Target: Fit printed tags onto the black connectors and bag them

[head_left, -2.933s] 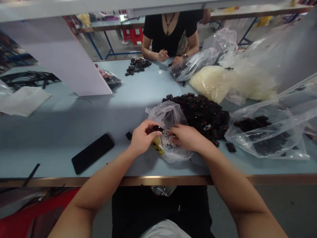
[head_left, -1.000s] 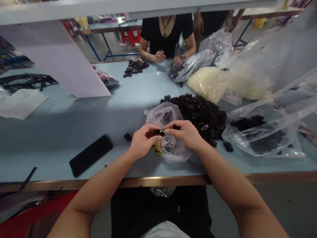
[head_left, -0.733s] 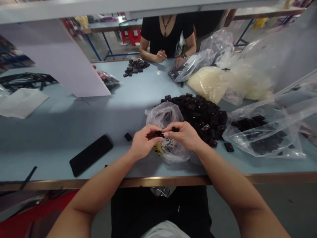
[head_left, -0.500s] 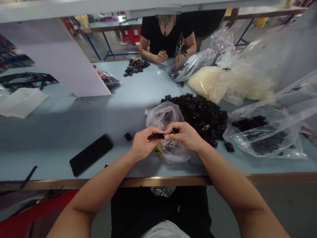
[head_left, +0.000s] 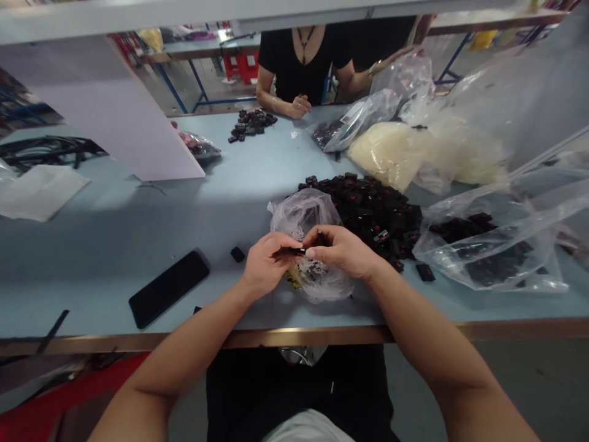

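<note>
My left hand (head_left: 265, 265) pinches a small black plastic part (head_left: 297, 250) between thumb and fingers. My right hand (head_left: 341, 250) meets it there, its thumb and forefinger closed at the part's right end. A dark stick-like thing (head_left: 320, 234) shows among the right fingers, mostly hidden, so its kind is unclear. Below both hands lies an opened clear plastic bag (head_left: 306, 209) with small white pieces (head_left: 317, 268) inside. A big heap of black plastic parts (head_left: 372, 205), some with red marks, spreads just behind the right hand.
A black phone (head_left: 169, 288) and a loose black part (head_left: 237, 254) lie left of my hands. At right are a clear bag of black parts (head_left: 497, 245) and bags of cream-coloured material (head_left: 386, 153). Across the table, a person (head_left: 301, 73) sits by a smaller black pile (head_left: 251, 124).
My hands stay over the bag, with slight finger shifts around the black part. Across the table, the person's one hand has left the bag and an arm now reaches toward the plastic bags.
</note>
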A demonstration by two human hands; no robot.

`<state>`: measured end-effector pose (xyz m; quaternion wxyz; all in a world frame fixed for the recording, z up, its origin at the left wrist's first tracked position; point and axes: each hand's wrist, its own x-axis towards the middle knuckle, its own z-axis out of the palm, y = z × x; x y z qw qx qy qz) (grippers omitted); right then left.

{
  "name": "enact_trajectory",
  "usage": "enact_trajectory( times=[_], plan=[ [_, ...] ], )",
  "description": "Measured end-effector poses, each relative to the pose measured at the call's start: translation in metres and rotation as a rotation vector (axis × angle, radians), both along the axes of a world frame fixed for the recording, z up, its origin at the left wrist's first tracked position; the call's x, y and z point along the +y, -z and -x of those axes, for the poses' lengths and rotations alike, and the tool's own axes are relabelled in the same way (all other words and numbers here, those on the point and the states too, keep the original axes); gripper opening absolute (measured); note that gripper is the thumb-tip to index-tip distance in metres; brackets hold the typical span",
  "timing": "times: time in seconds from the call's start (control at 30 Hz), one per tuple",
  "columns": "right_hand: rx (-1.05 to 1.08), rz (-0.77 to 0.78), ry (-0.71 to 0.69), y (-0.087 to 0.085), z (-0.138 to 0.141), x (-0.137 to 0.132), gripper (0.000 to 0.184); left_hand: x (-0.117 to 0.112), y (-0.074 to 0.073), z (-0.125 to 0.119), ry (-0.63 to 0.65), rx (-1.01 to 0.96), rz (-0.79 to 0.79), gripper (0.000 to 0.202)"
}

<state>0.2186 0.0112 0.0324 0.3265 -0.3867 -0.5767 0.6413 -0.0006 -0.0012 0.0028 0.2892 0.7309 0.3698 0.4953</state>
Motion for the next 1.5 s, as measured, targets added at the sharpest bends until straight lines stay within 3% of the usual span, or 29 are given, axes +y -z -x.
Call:
enact_trajectory(
  times=[0.17,0.47,0.9,1.3,1.5],
  plan=[
    [-0.013,0.049,-0.055,0.0,0.004,-0.002,0.039,0.001,-0.002,0.0,0.005,-0.016,0.05,0.011],
    [0.108,0.197,-0.023,0.006,0.011,-0.005,0.043,0.001,-0.005,0.001,0.014,-0.01,0.076,0.013],
    [0.193,0.256,0.014,0.007,0.017,-0.007,0.032,-0.001,-0.004,-0.002,0.007,-0.027,0.031,0.016],
    [0.158,0.217,0.029,0.009,0.02,-0.009,0.04,-0.001,-0.007,-0.001,-0.045,-0.01,-0.007,0.011],
    [0.101,0.134,0.051,0.007,0.022,-0.012,0.026,-0.005,-0.005,-0.002,-0.069,0.057,-0.085,0.003]
  ],
)
